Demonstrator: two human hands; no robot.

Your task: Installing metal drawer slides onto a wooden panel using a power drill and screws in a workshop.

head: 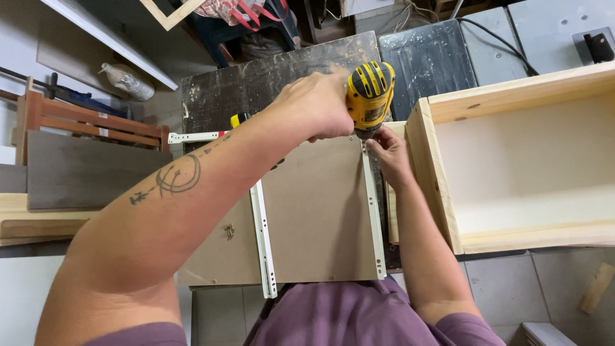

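far left: wooden rack (pixel 90 122) with red-brown slats, grey board (pixel 83 170) leaning below it, wrapped plastic bundle (pixel 127 81) above on the floor.
left arm: tattooed forearm crosses the view from lower left up to centre.
left hand (pixel 317 106): fingers wrapped tight round the grip of the drill, knuckles toward the camera; clamped shut on it.
drill (pixel 369 96): yellow and black, held upright, nose pointing down, tip at the top end of the right rail.
dark board (pixel 256 80): scuffed black worktop under the panel, reaches up past the drill.
panel (pixel 314 211): flat brown board, lies on the dark board in front of the person, centre of view.
left rail (pixel 264 237): white metal drawer slide, runs lengthwise down the panel, left of centre, lower end sticks past the panel edge.
short rail (pixel 195 136): another white slide piece, lies crosswise at the panel's top left corner.
right rail (pixel 373 205): white slide along the panel's right edge, screw holes visible.
right hand (pixel 387 154): just beside the drill tip, fingers bunched together and pinched at the top of the right rail; what they pinch is too small to tell.
wooden box (pixel 442 186): pale pine, open top, stands just right of the panel, touching the right forearm side.
top right: grey machine tops (pixel 487 45) with a black cable.
bottom: purple shirt (pixel 359 314), tiled floor (pixel 512 282), wood offcut (pixel 597 287) far right.
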